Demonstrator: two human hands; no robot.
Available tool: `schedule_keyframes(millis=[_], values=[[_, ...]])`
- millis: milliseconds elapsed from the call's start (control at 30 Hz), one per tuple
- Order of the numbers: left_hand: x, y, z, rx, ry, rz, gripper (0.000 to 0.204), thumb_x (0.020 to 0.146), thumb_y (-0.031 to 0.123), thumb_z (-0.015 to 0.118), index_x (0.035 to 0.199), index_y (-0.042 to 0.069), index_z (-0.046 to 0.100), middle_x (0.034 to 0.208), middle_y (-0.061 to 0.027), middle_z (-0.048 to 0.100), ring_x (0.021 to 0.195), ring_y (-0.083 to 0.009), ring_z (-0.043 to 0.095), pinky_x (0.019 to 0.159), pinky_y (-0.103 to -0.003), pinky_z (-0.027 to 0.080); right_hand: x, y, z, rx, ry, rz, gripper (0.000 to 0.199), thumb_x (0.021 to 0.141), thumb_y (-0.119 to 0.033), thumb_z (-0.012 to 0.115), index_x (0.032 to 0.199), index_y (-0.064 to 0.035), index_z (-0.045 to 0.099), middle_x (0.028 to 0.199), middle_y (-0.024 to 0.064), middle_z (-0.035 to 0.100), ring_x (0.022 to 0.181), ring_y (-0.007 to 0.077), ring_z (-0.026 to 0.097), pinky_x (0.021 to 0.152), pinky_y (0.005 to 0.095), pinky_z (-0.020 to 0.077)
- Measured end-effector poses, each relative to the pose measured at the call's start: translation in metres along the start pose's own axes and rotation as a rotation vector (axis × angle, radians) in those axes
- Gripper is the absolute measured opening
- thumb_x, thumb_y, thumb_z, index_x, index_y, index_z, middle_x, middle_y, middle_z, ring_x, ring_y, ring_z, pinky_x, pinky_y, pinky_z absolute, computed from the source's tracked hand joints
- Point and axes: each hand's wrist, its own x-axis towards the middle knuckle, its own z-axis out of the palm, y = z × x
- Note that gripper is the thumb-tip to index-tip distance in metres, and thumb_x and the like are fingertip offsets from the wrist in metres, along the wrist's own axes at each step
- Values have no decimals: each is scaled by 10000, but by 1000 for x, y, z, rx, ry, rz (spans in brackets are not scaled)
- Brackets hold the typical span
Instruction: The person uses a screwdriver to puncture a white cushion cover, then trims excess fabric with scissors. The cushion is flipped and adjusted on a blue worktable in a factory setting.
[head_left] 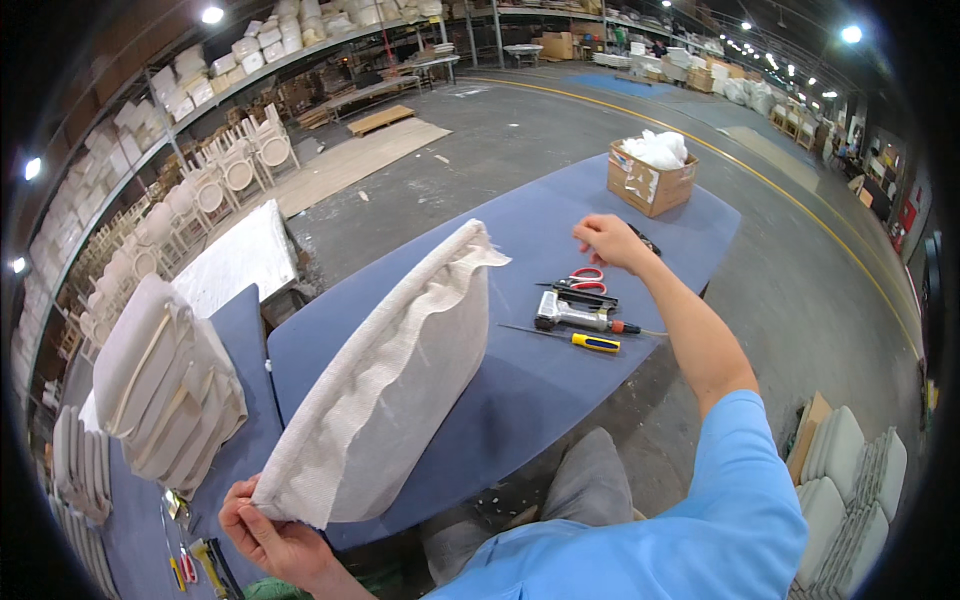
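Note:
My left hand [268, 538] grips the near corner of an upholstered chair pad [375, 400], thumb and fingers closed on its beige woven fabric. The pad stands tilted on its edge, its loose, frayed fabric margin folded over toward the pale underside. Over the table my right hand [608, 242] is raised with curled, pinched fingers; whatever they hold is too small to make out. Close below that hand lie red-handled scissors [586, 280] and a black tool [588, 297]. Nearer to me are a silver staple gun [572, 313] with a hose and a yellow-handled screwdriver [594, 343].
The blue-covered table [540, 420] carries a cardboard box [652, 186] of white stuffing at its far end. Stacked beige pads [170, 375] and more hand tools [188, 560] occupy a second blue surface at left. Grey pads [850, 490] are piled at lower right. Chair frames [215, 185] line the shelving.

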Motion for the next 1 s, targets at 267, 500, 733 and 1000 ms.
schedule_keyframes(millis=[267, 500, 733, 1000], values=[[24, -11, -16, -31, 145, -125, 134, 1135, 176, 532, 1131, 50, 578, 1135, -88, 597, 1074, -189, 612, 1036, -398, 532, 47, 154, 35, -526, 164, -37, 198, 869, -199, 734, 1019, -91, 803, 1031, 156, 783, 989, 360, 748, 865, 471, 589], [27, -17, 10, -108, 290, -62, 115, 1109, 128, 550, 1020, 60, 578, 989, -138, 697, 911, -212, 657, 837, -387, 553, 88, 186, 49, -765, -117, -309, 418, 919, -421, 775, 1288, -225, 766, 1191, 163, 740, 1137, 389, 670, 952, 512, 535], [15, -9, 2, -189, 222, -28, 239, 1132, 229, 505, 1185, 31, 627, 1097, -167, 714, 1028, -267, 704, 939, -415, 575, 101, 193, 56, -863, -55, -212, 277, 855, -243, 770, 996, -6, 762, 968, 253, 735, 939, 461, 705, 845, 507, 556], [21, -23, -5, -282, 42, -8, 131, 1076, 95, 560, 1148, 14, 634, 1131, -178, 717, 1071, -264, 719, 947, -412, 594, 51, 87, -5, -41, 159, -524, 148, 928, -43, 683, 1062, 10, 648, 873, 62, 651, 764, 143, 621, 756, 320, 536]])
